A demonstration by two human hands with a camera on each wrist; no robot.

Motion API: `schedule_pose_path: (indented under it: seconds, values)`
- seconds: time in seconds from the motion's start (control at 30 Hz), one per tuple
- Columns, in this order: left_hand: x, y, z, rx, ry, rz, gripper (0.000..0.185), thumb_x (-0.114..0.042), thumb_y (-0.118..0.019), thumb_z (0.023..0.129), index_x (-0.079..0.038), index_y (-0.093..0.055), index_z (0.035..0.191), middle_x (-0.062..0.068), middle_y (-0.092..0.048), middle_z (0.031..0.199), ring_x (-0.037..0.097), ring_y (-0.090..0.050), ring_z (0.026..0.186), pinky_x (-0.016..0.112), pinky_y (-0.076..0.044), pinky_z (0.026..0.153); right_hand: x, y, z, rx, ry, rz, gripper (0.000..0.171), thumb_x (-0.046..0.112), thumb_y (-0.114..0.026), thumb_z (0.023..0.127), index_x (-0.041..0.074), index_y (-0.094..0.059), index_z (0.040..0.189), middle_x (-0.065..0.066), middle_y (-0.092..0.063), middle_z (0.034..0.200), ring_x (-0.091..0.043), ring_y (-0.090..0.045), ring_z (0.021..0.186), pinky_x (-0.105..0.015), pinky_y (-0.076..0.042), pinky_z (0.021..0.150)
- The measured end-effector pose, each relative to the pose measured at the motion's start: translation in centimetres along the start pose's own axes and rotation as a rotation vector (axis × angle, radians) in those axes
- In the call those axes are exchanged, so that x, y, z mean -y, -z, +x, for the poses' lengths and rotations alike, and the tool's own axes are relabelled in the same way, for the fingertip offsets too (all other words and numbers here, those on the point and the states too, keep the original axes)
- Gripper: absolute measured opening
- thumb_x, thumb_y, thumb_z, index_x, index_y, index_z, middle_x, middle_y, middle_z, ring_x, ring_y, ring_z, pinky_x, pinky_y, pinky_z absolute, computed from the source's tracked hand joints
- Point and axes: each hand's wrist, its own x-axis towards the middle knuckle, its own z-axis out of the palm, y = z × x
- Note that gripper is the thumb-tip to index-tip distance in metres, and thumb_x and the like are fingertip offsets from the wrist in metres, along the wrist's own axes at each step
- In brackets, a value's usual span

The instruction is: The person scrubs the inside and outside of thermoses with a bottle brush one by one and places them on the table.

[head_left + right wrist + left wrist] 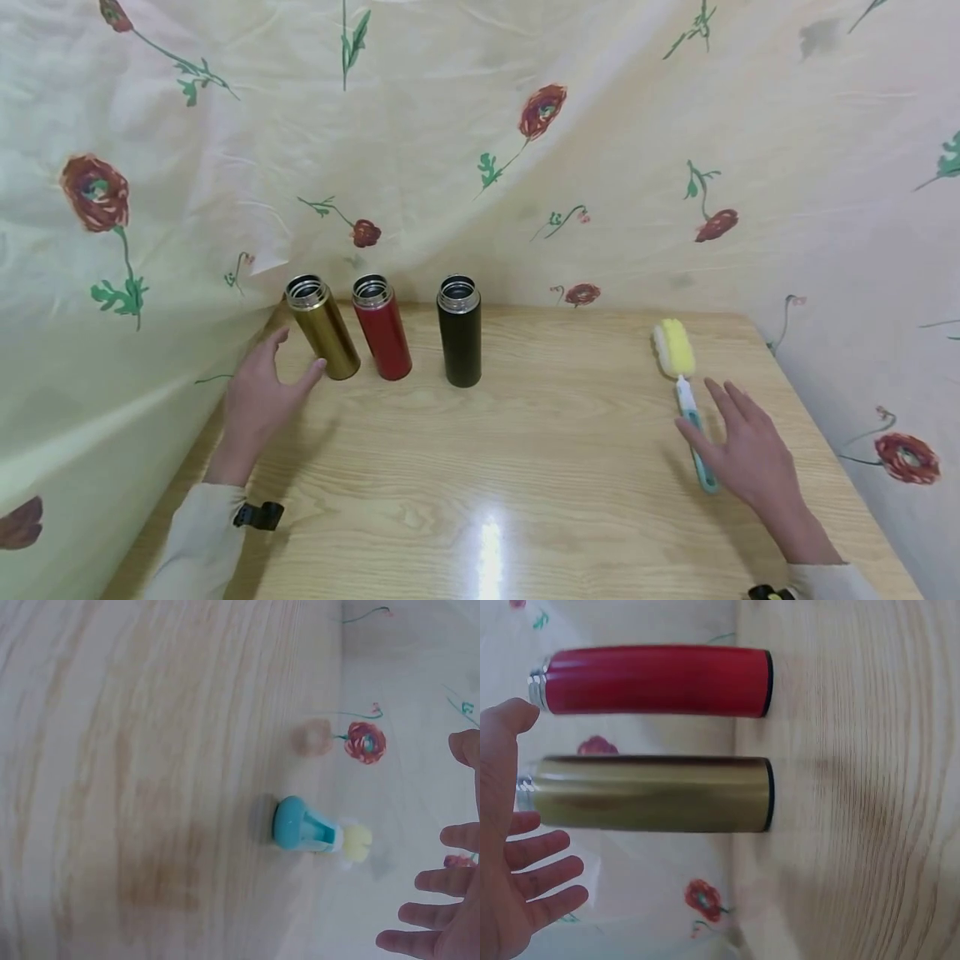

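Three lidless flasks stand in a row at the back left of the wooden table (pixel 525 475): gold (pixel 324 329), red (pixel 382 327) and black (pixel 460 332). My left hand (pixel 296 357) is open beside the gold flask, its thumb tip at the flask's lower side. The left wrist view shows the gold flask (pixel 652 793) and red flask (pixel 656 681) in front of the spread left hand (pixel 525 787). A bottle brush (pixel 686 392), with a yellow sponge head and teal handle, lies at the right. My right hand (pixel 701 408) hovers open over its handle. In the right wrist view the brush (pixel 307 829) lies ahead of the right hand (pixel 450 817).
A cream cloth with red flowers (pixel 450 167) hangs close behind the table and along both sides. Bare wood lies between the black flask and the brush and across the front. A glare spot (pixel 489 542) sits near the front edge.
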Motion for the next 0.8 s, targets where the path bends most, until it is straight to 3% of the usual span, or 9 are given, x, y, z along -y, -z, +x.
schedule_pose_path:
  seconds: [0.2, 0.4, 0.57, 0.8]
  values:
    - [1.6, -1.4, 1.6, -0.003, 0.086, -0.177, 0.093, -0.058, -0.072, 0.089, -0.004, -0.035, 0.156, 0.021, -0.045, 0.155, 0.045, -0.046, 0.137, 0.064, -0.041, 0.107, -0.9, 0.1, -0.2, -0.053, -0.03, 0.04, 0.074, 0.045, -0.063, 0.098, 0.005, -0.039, 0.156, -0.036, -0.042, 0.149, -0.062, -0.042, 0.125, -0.079, -0.036, 0.09]
    - [3.3, -2.5, 2.9, -0.015, 0.113, -0.347, 0.096, -0.046, -0.078, 0.088, -0.005, -0.03, 0.16, 0.02, -0.038, 0.16, 0.044, -0.04, 0.143, 0.059, -0.037, 0.114, -1.3, -0.4, -0.1, -0.136, -0.036, 0.087, 0.065, 0.038, -0.069, 0.096, 0.0, -0.053, 0.145, -0.037, -0.056, 0.134, -0.058, -0.055, 0.116, -0.072, -0.044, 0.085]
    - [3.6, -3.1, 3.5, -0.012, 0.131, -0.436, 0.096, -0.041, -0.081, 0.088, -0.006, -0.029, 0.16, 0.018, -0.035, 0.161, 0.042, -0.039, 0.144, 0.058, -0.036, 0.115, -1.9, -0.9, 0.0, -0.069, -0.14, 0.143, 0.067, 0.042, -0.069, 0.096, -0.003, -0.053, 0.144, -0.035, -0.062, 0.126, -0.053, -0.065, 0.103, -0.064, -0.052, 0.076]
    - [3.5, -3.9, 4.5, -0.024, 0.138, -0.512, 0.091, -0.038, -0.082, 0.087, -0.012, -0.033, 0.159, 0.013, -0.039, 0.16, 0.038, -0.039, 0.144, 0.057, -0.036, 0.115, -3.1, -1.7, -0.4, 0.05, -0.266, 0.156, 0.073, 0.053, -0.064, 0.097, -0.006, -0.056, 0.14, -0.028, -0.071, 0.116, -0.045, -0.069, 0.103, -0.051, -0.053, 0.074]
